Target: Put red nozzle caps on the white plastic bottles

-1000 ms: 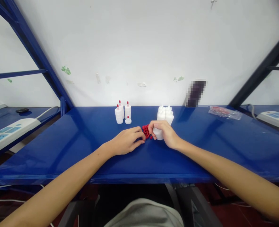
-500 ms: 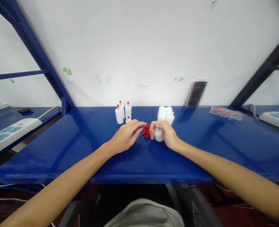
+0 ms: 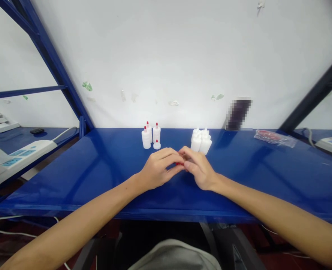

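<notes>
My left hand curves in from the left with its thumb and fingertips apart. My right hand meets it, fingers bent and thumb apart. Between them a few small red caps show; my fingers cover the rest of the pile. No bottle is visible in either hand. Behind my left hand stand white bottles with red tips and a low white piece with a red tip. Several white bottles with white tips stand in a cluster just behind my right hand.
The blue table reaches back to a white wall. At the right back lies a clear plastic bag with red contents. A pixelated dark object leans at the wall. Power strips lie beyond the side frames.
The white bottle that my right hand held is no longer visible. Both hands have come together over the red caps, and the view has shifted slightly.
</notes>
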Tool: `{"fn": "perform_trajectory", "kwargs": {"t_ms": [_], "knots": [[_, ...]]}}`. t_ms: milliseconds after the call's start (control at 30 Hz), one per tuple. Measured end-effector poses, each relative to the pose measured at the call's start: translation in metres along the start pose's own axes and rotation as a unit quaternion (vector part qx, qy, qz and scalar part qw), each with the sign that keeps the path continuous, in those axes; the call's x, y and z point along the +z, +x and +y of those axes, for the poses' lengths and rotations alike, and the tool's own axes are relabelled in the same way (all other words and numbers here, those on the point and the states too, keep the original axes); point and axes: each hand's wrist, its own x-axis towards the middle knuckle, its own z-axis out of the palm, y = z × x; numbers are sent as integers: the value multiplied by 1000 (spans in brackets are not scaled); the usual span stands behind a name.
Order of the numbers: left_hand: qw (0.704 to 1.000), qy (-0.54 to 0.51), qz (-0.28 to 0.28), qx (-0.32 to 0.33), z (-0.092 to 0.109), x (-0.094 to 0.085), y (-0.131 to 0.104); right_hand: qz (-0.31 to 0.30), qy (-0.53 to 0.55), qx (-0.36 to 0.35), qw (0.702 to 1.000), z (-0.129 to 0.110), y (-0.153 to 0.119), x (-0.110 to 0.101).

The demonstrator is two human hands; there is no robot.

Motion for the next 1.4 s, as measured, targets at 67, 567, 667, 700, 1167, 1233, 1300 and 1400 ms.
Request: {"fn": "perform_trajectory", "kwargs": {"t_ms": [67,567,667,700,1167,1233,1300,1400], "knots": [[1000,5,-28,9,-1,0,-1,-22,-42,-35,998,-4,-1,0],[993,65,-73,66,-1,-2,-4,-100,-109,-82,986,-10,-1,-2],[990,86,-90,66,1,-2,-4,-116,-114,-58,985,-12,-2,-2],[990,88,-91,64,2,-2,-4,-116,-111,-55,985,-12,-2,-2],[986,64,-148,33,1,-3,-6,-83,-45,-67,993,-5,-5,-2],[985,61,-158,25,1,-3,-6,-84,-42,-68,993,-6,-5,-2],[985,59,-161,23,1,-3,-6,-83,-42,-66,993,-7,-5,-2],[984,63,-168,20,0,-3,-6,-79,-47,-55,994,-9,-6,-2]]}}
